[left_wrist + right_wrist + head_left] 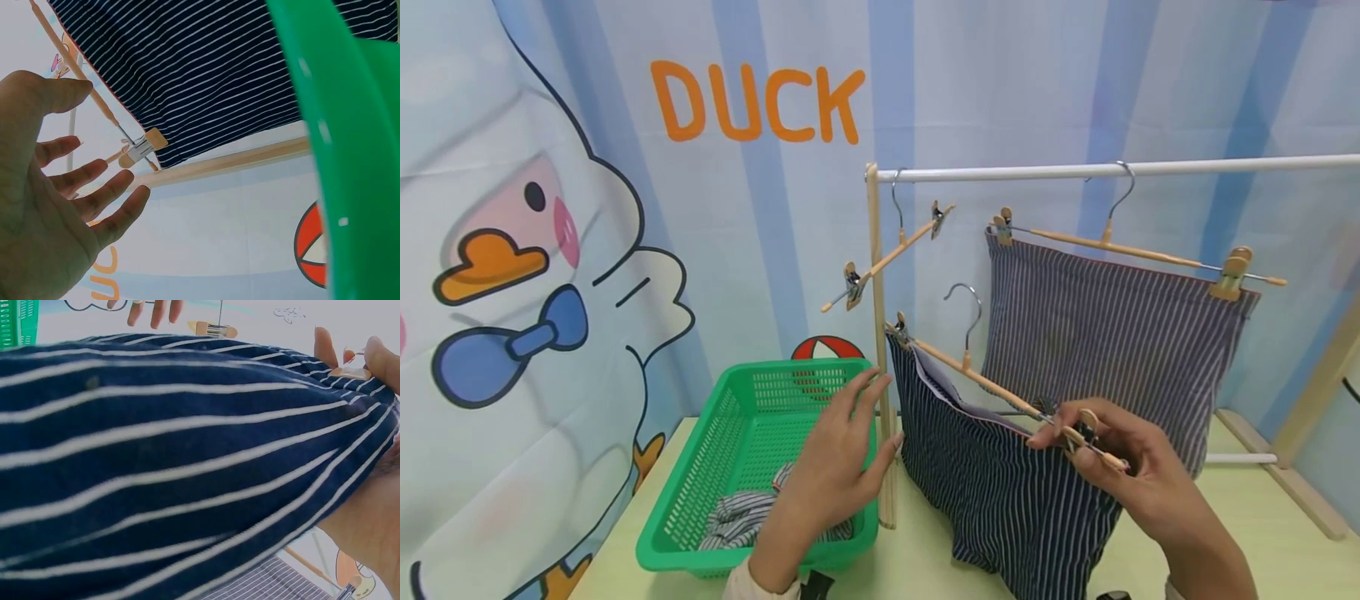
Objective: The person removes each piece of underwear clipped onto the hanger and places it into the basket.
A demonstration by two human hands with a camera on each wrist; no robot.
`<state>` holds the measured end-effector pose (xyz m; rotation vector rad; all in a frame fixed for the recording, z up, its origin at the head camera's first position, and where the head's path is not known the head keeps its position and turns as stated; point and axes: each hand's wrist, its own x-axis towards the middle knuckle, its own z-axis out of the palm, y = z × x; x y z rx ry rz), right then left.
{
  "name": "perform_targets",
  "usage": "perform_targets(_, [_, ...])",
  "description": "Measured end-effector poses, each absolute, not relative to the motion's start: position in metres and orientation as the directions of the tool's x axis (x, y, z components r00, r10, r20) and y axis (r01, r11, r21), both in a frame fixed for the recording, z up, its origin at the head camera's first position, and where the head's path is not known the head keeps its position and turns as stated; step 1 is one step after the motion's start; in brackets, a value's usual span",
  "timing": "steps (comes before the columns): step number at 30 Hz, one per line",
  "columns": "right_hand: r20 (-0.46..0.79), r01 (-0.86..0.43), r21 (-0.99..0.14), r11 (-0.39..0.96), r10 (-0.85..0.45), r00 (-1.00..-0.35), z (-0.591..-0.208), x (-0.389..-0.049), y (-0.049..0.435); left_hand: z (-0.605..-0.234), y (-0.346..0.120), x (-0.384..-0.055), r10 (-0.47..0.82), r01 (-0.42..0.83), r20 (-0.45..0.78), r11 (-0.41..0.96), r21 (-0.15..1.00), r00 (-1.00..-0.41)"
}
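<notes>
A wooden hanger (973, 377) is gripped near its right end by the right hand (1150, 487), whose fingers are curled around the right clip (1084, 427). By the left clip (900, 325) one upper corner of a dark striped garment (992, 492) is held; whether the other corner is caught by the right clip cannot be told, as it is partly covered by the fingers. The garment is suspended from the slanting hanger in front of the rack, and the hook is held upright, below the white rail (1000, 173). Nothing is gripped by the left hand (842, 454), which is held with spread fingers between a green basket (700, 562) and the garment, near the wooden post (873, 200). In the basket, crumpled striped cloth (741, 517) is partly hidden by the left arm. From the rail a lighter striped garment (1097, 333) is hung by a second hanger (1150, 255), and a third hanger (891, 257) is hooked beside the post. Basket and rack are supported by the bench (917, 558).
</notes>
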<state>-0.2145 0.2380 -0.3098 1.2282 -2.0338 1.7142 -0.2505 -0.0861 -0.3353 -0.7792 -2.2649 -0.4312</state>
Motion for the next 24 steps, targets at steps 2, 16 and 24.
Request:
perform_targets(2, [0.632, -0.698, -0.715, -0.037, -0.461, -0.623, -0.310, -0.215, 0.240, -0.335, -0.087, -0.251, 0.402, 0.638, 0.706, 0.764, 0.092, -0.583])
perform_targets(16, [0.734, -0.749, -0.619, -0.236, -0.512, -0.446, -0.319, -0.222, 0.249, -0.335, -0.091, -0.251, 0.369, 0.620, 0.694, 0.772, 0.142, -0.618])
perform_targets(24, [0.727, -0.706, -0.629, -0.326, -0.568, -0.386, -0.319, -0.224, 0.249, -0.334, -0.093, -0.254, 0.363, 0.626, 0.710, 0.767, 0.140, -0.604])
